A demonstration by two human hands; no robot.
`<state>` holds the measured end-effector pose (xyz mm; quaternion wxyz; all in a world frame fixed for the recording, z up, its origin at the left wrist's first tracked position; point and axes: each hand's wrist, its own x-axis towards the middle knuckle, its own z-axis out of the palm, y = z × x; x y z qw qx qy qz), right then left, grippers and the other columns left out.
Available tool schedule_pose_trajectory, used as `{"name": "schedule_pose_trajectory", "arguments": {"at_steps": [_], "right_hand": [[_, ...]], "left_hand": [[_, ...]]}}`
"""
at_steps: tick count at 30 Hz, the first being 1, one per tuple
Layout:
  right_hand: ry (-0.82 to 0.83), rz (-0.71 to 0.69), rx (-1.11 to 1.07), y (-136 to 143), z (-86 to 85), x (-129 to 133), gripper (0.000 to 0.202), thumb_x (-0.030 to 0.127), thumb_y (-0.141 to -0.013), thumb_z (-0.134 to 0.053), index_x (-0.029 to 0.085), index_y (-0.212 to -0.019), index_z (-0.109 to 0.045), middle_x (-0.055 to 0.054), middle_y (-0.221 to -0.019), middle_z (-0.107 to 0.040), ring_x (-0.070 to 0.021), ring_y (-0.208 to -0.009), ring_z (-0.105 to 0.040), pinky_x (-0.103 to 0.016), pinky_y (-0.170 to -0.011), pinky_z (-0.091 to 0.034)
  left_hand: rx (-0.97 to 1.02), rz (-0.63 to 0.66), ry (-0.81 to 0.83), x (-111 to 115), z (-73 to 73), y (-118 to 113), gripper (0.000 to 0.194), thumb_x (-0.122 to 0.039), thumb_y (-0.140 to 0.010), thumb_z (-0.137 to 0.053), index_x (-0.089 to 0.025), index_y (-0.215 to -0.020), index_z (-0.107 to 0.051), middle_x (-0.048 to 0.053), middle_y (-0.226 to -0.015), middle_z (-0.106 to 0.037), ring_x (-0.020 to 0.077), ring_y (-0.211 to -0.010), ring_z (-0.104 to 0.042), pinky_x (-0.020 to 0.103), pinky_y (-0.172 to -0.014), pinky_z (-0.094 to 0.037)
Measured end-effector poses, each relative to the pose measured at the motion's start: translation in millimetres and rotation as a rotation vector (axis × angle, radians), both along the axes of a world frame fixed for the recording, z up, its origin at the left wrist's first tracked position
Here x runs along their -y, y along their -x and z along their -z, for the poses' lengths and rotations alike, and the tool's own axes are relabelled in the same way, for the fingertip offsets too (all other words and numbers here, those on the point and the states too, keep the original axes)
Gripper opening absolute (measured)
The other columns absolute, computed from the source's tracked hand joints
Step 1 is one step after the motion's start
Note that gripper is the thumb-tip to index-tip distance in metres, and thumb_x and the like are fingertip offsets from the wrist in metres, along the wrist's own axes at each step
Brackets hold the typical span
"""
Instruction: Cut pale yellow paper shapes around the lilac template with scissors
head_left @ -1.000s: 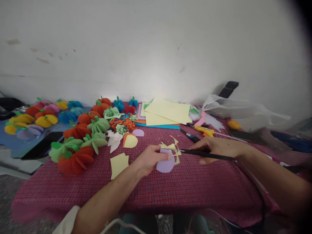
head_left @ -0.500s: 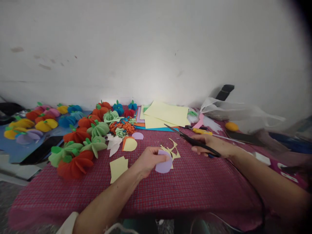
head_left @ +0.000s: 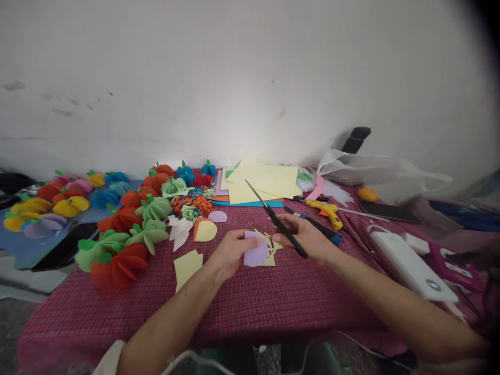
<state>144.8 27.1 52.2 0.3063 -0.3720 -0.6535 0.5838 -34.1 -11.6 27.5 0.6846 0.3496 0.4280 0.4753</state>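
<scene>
Between thumb and fingers, my left hand (head_left: 233, 253) pinches a light purple paper piece (head_left: 255, 254) with a rounded edge, over the middle of the red checked cloth. Black scissors (head_left: 276, 221) are in my right hand (head_left: 300, 239), their blades pointing up and left, apart from the purple piece. Thin yellow scraps (head_left: 278, 245) lie just behind the purple piece. Left of my left hand are yellow sheets (head_left: 188, 266) and a rounded yellow piece (head_left: 206, 230) on an orange one. A small purple piece (head_left: 217, 216) lies farther back.
Several colourful paper pumpkins (head_left: 123, 268) fill the left side. Stacked yellow sheets (head_left: 265, 182) lie at the back. To the right are a yellow glue gun (head_left: 326, 212), a plastic bag (head_left: 375, 166), an orange object (head_left: 367, 194) and a white power bank (head_left: 412, 265).
My right hand has moved left with the scissors, closer to the purple piece. The view has shifted slightly, and the glue gun and power bank show more fully.
</scene>
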Motion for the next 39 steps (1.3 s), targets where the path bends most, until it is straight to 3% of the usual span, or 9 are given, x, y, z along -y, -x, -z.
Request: {"name": "schedule_pose_trajectory", "arguments": {"at_steps": [10,17,23,31,39], "right_hand": [[0.160,0.026,-0.115,36,17.9,10,0.039,0.017,-0.057,-0.069,0.017,-0.092,-0.052,0.001,-0.076,-0.059,-0.0103,-0.064,-0.056,-0.023,-0.061,-0.045],[0.224,0.087,-0.164,44,26.3,10,0.034,0.012,-0.057,-0.065,0.017,-0.089,-0.053,0.008,-0.057,-0.049,-0.0030,-0.042,-0.041,-0.015,-0.040,-0.033],[0.176,0.139,-0.246,46,28.9,10,0.036,0.013,-0.057,-0.065,0.018,-0.090,-0.051,0.007,-0.061,-0.053,-0.0058,-0.048,-0.048,-0.018,-0.047,-0.039],[0.111,0.187,-0.302,46,29.5,11,0.038,0.015,-0.058,-0.067,0.019,-0.091,-0.051,0.005,-0.070,-0.056,-0.0077,-0.055,-0.051,-0.019,-0.050,-0.040],[0.123,0.119,-0.254,41,31.7,10,0.042,0.025,-0.060,-0.071,0.019,-0.095,-0.049,0.002,-0.074,-0.056,-0.0091,-0.060,-0.052,-0.020,-0.054,-0.041]], "left_hand": [[0.080,-0.100,-0.038,-8,10.8,1,0.021,-0.022,-0.054,-0.071,-0.009,-0.070,-0.066,0.004,-0.061,-0.064,0.0123,-0.052,-0.055,0.025,-0.054,-0.040],[0.051,-0.178,-0.035,-8,12.4,-2,0.023,-0.022,-0.053,-0.071,-0.009,-0.071,-0.066,0.005,-0.061,-0.064,0.0135,-0.051,-0.055,0.027,-0.054,-0.040],[0.016,-0.269,-0.148,-7,13.5,-4,0.025,-0.028,-0.059,-0.069,-0.011,-0.078,-0.066,0.005,-0.068,-0.065,0.0117,-0.056,-0.054,0.025,-0.056,-0.040],[0.055,-0.382,-0.165,-7,8.7,-4,0.021,-0.026,-0.061,-0.069,-0.011,-0.076,-0.066,0.004,-0.068,-0.065,0.0111,-0.061,-0.055,0.024,-0.060,-0.041],[0.028,-0.365,-0.150,-6,9.0,-2,0.021,-0.028,-0.060,-0.070,-0.012,-0.074,-0.066,0.004,-0.067,-0.065,0.0114,-0.057,-0.055,0.025,-0.058,-0.041]]}}
